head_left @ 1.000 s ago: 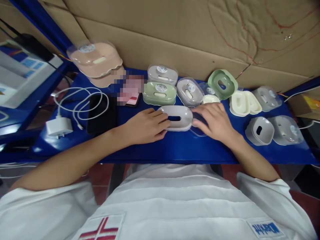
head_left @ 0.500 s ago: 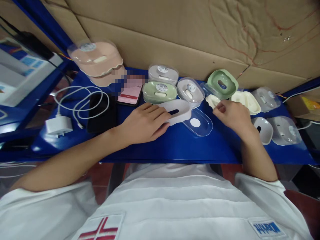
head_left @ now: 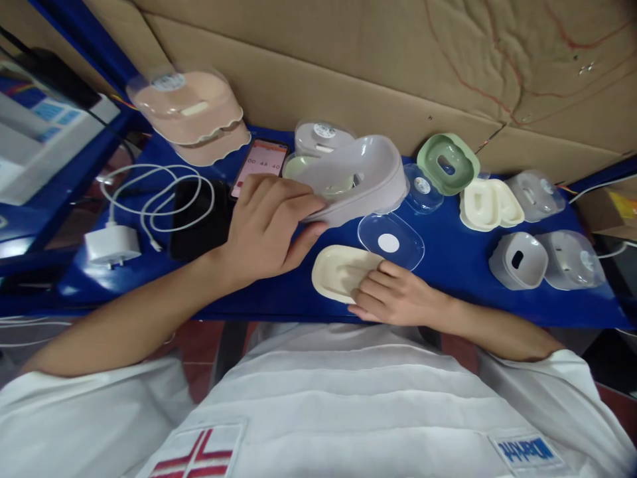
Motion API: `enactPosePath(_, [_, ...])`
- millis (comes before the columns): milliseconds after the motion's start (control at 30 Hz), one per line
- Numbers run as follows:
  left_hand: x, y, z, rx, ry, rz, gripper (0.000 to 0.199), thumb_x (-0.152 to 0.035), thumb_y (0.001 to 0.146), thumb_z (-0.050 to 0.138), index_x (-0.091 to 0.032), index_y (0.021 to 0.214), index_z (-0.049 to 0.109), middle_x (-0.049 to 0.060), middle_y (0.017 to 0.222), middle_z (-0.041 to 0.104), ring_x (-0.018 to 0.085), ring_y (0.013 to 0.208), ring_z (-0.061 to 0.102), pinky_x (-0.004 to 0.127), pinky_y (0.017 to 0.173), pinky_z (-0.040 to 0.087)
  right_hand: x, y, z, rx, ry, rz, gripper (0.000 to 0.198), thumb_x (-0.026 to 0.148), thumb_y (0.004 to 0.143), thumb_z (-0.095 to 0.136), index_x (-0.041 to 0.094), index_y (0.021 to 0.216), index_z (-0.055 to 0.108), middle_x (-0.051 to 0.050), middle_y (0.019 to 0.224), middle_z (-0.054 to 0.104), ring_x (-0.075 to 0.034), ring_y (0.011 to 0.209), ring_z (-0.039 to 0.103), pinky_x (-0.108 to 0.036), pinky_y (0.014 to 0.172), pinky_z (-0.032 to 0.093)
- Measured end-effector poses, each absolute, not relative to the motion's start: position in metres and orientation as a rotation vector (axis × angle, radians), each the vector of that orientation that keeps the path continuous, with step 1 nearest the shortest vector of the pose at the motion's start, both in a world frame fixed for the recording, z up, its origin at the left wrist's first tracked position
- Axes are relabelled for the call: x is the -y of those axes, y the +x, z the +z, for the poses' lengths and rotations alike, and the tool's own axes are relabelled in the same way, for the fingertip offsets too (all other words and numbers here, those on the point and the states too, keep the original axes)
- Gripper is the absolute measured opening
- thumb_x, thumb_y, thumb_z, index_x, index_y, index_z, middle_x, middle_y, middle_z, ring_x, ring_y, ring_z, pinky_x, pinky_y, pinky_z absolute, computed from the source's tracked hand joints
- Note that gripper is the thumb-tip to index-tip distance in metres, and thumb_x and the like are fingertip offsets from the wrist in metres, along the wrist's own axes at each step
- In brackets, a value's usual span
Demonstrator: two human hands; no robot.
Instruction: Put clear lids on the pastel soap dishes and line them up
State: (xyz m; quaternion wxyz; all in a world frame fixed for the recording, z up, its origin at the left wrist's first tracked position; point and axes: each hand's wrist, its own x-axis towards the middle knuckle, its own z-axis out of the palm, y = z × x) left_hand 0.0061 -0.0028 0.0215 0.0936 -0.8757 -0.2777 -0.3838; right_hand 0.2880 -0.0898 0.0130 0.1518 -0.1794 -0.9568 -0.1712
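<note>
My left hand (head_left: 276, 226) grips the near edge of a pale grey soap dish (head_left: 375, 179), tilted and raised over the table, with its inside facing up. Lower and to the right, my right hand (head_left: 393, 292) is closed on the right end of a cream soap dish tray (head_left: 331, 272) near the table's front edge. Between the two and a little beyond lies a clear lid (head_left: 365, 232) with a round white sticker. Partly hidden behind the grey dish is a lidded green soap dish (head_left: 298, 166).
Stacked peach soap dishes (head_left: 199, 99) stand back left, beside a phone (head_left: 263, 156) with a running timer. A white charger (head_left: 113, 243) and cable lie left. Right are a green dish (head_left: 448, 149), cream trays (head_left: 480, 206) and grey dishes (head_left: 530, 249). Cardboard (head_left: 323, 60) walls the back.
My right hand has come left and toward me with a cream tray from the group at right. The grey dish in my left hand is lifted higher and tilted.
</note>
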Motion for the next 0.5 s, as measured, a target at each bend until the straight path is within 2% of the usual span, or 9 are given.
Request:
enactPosePath(100, [0.003, 0.008, 0.019, 0.759, -2.615, -1.138, 0.027, -0.034, 0.109, 0.057, -0.029, 0.136, 0.051, 0.007, 0.124, 0.074, 0.027, 0.110, 0.071, 0.052, 0.097, 0.055, 0.081, 0.294, 0.007, 2.733, -0.589, -0.396, 0.039, 0.049, 0.111, 0.059, 0.014, 0.118, 0.076, -0.007, 0.097, 0.078, -0.020, 0.088, 0.066, -0.035, 0.086, 0.043])
enactPosePath(200, [0.003, 0.012, 0.016, 0.676, -2.577, -1.122, 0.026, -0.034, 0.111, 0.053, -0.027, 0.135, 0.052, 0.007, 0.119, 0.075, 0.025, 0.107, 0.072, 0.047, 0.094, 0.057, 0.070, 0.305, 0.008, 2.725, -0.697, -0.280, 0.040, 0.045, 0.114, 0.055, 0.014, 0.134, 0.071, -0.011, 0.119, 0.080, -0.023, 0.106, 0.070, -0.037, 0.094, 0.046])
enactPosePath(300, [0.003, 0.014, 0.013, 0.598, -2.559, -1.133, 0.025, -0.033, 0.109, 0.054, -0.025, 0.133, 0.055, 0.007, 0.116, 0.077, 0.025, 0.104, 0.073, 0.045, 0.091, 0.057, 0.061, 0.317, 0.012, 2.708, -0.881, -0.202, 0.044, 0.049, 0.113, 0.055, 0.016, 0.141, 0.066, -0.015, 0.134, 0.075, -0.029, 0.121, 0.068, -0.042, 0.101, 0.049])
enactPosePath(400, [0.001, 0.016, 0.013, 0.584, -2.620, -1.073, 0.025, -0.031, 0.107, 0.055, -0.023, 0.130, 0.060, 0.008, 0.118, 0.077, 0.027, 0.106, 0.073, 0.045, 0.090, 0.056, 0.054, 0.330, 0.017, 2.728, -1.165, -0.161, 0.064, 0.061, 0.107, 0.058, 0.012, 0.147, 0.060, -0.024, 0.147, 0.065, -0.040, 0.134, 0.061, -0.053, 0.108, 0.048])
enactPosePath(500, [0.000, 0.019, 0.014, 0.501, -2.688, -0.963, 0.021, -0.028, 0.108, 0.055, -0.018, 0.125, 0.064, 0.010, 0.114, 0.077, 0.027, 0.101, 0.072, 0.044, 0.088, 0.055, 0.051, 0.343, 0.023, 2.788, -1.436, -0.033, 0.072, 0.061, 0.107, 0.057, 0.008, 0.155, 0.053, -0.028, 0.155, 0.059, -0.043, 0.137, 0.061, -0.057, 0.110, 0.048])
